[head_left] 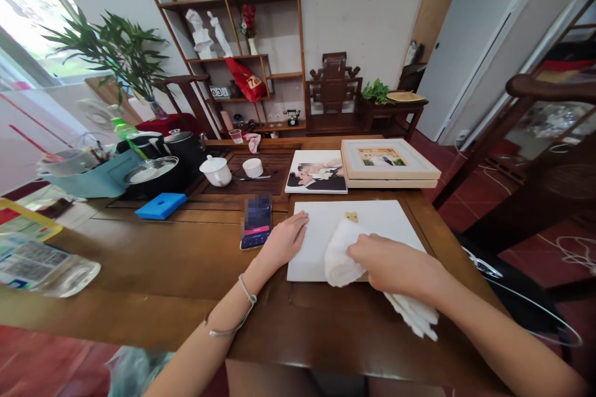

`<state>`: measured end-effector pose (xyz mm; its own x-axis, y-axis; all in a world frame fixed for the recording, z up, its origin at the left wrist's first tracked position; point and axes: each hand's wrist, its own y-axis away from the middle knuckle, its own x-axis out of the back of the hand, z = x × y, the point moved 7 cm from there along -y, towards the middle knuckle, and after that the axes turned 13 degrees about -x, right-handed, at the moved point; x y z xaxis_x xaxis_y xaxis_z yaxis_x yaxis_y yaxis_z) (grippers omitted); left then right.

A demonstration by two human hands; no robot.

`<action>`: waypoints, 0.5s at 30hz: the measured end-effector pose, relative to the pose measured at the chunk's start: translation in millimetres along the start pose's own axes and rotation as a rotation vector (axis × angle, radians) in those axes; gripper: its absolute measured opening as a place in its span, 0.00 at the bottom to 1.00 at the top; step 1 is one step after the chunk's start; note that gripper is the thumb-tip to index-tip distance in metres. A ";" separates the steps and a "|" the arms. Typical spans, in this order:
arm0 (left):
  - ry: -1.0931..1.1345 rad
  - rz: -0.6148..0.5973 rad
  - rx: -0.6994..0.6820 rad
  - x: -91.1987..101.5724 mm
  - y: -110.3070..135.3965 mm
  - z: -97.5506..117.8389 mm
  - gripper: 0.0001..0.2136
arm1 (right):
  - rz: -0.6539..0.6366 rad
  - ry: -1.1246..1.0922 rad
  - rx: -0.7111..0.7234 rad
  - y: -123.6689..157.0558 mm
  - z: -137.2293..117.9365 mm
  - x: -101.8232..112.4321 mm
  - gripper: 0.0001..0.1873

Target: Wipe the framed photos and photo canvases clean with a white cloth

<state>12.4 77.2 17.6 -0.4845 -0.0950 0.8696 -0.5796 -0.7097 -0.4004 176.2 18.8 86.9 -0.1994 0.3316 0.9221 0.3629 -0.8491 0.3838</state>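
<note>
A white picture panel (321,223) lies flat on the wooden table, with a small gold hanger plate (351,216) near its far edge. My left hand (287,237) is open, its fingers lying on the panel's left edge. My right hand (384,260) is closed around a bunched white cloth (343,254), which touches the panel below the hanger. The cloth's loose end trails under my right wrist past the panel's near edge. Left of the panel lies a phone (257,221) with its screen lit.
Behind the panel are a photo print (316,172) and stacked picture frames (391,163). A lidded white cup (216,170), a white bowl (252,167) and a blue block (161,205) stand farther left. A clear bottle (46,263) is at the far left.
</note>
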 end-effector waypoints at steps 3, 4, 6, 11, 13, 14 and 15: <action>0.006 0.002 0.000 0.3 0.1 -0.2 0.15 | -0.013 -0.028 -0.019 -3.4 4.4 2.3 0.15; 0.006 0.002 0.000 0.4 0.1 -0.3 0.15 | 0.004 -0.029 -0.056 -9.1 9.7 4.6 0.15; 0.005 0.002 0.003 0.3 0.2 -0.9 0.15 | 0.060 -0.018 -0.142 -22.9 22.5 9.9 0.16; 0.006 -0.003 0.006 -0.3 -0.2 -1.1 0.15 | 0.119 0.014 -0.255 -49.2 43.7 13.6 0.19; 0.003 -0.006 0.007 -0.2 -0.3 -0.5 0.15 | 0.119 0.020 -0.270 -51.3 45.0 13.0 0.20; 0.001 -0.008 0.007 -0.1 -0.3 -0.2 0.15 | 0.116 0.022 -0.271 -49.9 43.7 12.6 0.20; -0.002 -0.009 0.007 0.1 -0.3 0.1 0.15 | 0.109 0.023 -0.267 -46.8 41.2 12.2 0.20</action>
<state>12.6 77.3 17.8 -0.4780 -0.0902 0.8737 -0.5789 -0.7157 -0.3906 194.3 79.5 82.2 -0.1936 0.2256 0.9548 0.1315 -0.9585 0.2531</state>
